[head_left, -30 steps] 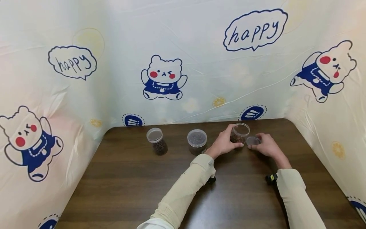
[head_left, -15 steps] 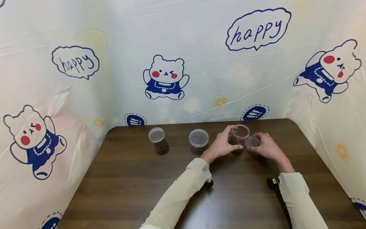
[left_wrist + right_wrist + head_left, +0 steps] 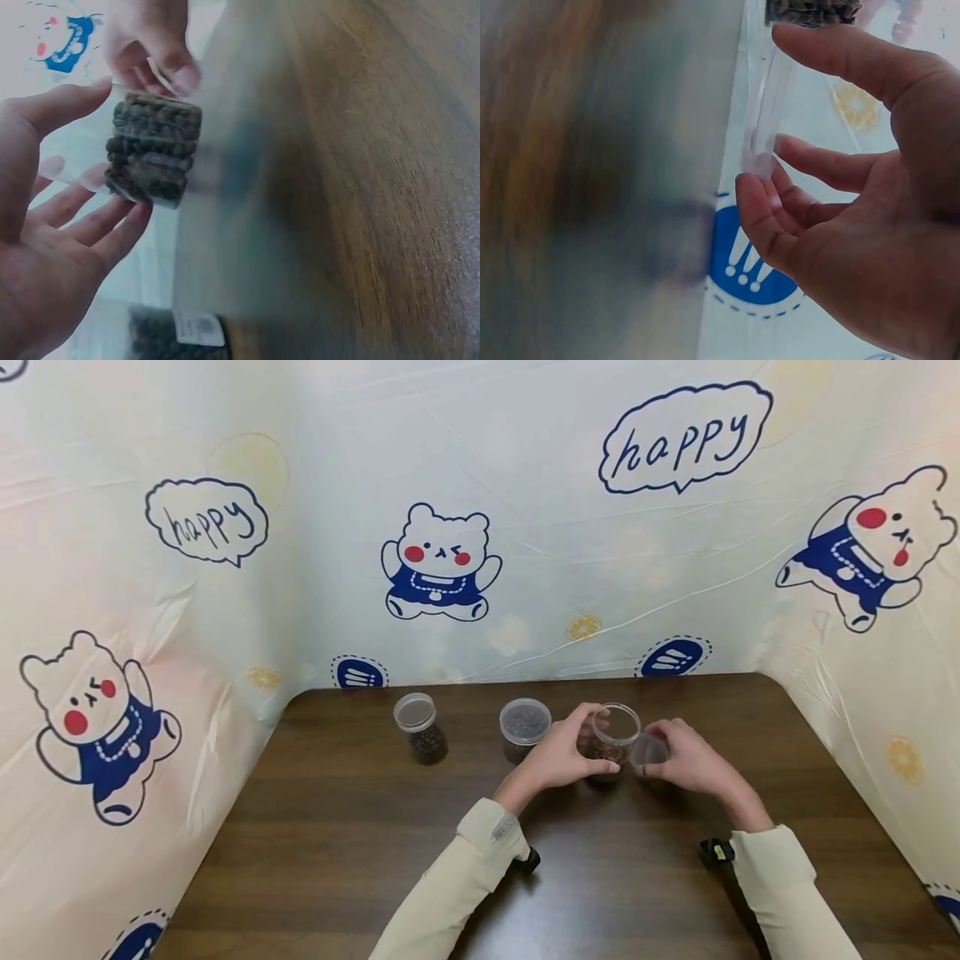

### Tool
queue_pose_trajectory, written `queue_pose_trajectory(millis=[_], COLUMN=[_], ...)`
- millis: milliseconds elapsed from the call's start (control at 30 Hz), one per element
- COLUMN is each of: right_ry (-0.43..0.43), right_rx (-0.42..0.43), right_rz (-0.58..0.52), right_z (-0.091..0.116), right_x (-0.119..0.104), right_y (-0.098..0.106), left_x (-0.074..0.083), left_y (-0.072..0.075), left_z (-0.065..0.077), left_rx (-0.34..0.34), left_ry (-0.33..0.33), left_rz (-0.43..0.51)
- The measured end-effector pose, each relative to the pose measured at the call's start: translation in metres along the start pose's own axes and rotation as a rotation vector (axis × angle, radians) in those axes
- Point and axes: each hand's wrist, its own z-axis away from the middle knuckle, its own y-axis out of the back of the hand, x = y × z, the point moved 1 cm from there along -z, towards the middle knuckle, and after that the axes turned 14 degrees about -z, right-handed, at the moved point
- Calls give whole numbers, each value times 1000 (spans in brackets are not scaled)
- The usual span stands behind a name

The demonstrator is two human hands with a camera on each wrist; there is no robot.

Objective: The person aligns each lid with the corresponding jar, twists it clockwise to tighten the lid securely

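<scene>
My left hand (image 3: 562, 750) grips a clear, lidless jar (image 3: 617, 724) around its side. Dark brown bean-like pieces (image 3: 154, 146) fill its lower part, and the jar seems to hang just above the table in the left wrist view. Beside it on the right, my right hand (image 3: 693, 758) holds a clear round lid (image 3: 649, 752) by its edge, between thumb and fingertips. The lid (image 3: 763, 112) stands tilted, nearly edge-on in the right wrist view, close to the jar but off its mouth.
Two lidded clear jars with dark contents stand to the left: a wider jar (image 3: 525, 724) near my left hand and a slimmer jar (image 3: 422, 731) farther left. Behind the brown wooden table (image 3: 360, 843) hangs a printed cloth (image 3: 540, 552), which also encloses both sides.
Both hands have moved a little toward me, the left one also leftward with the open jar. My right hand has followed with the lid, which is now more tilted.
</scene>
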Motion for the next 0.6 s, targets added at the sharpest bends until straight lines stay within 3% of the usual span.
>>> queue_pose_trajectory(millis=[233, 600], right_ry=[61, 145], right_rx=[-51, -120], right_rz=[35, 61], right_z=[7, 14], right_x=[-18, -32], right_y=[-12, -35], left_x=[-1, -13], left_y=[15, 18], left_z=[26, 70], left_rx=[-3, 16], left_ry=[-10, 35], left_rz=[8, 63])
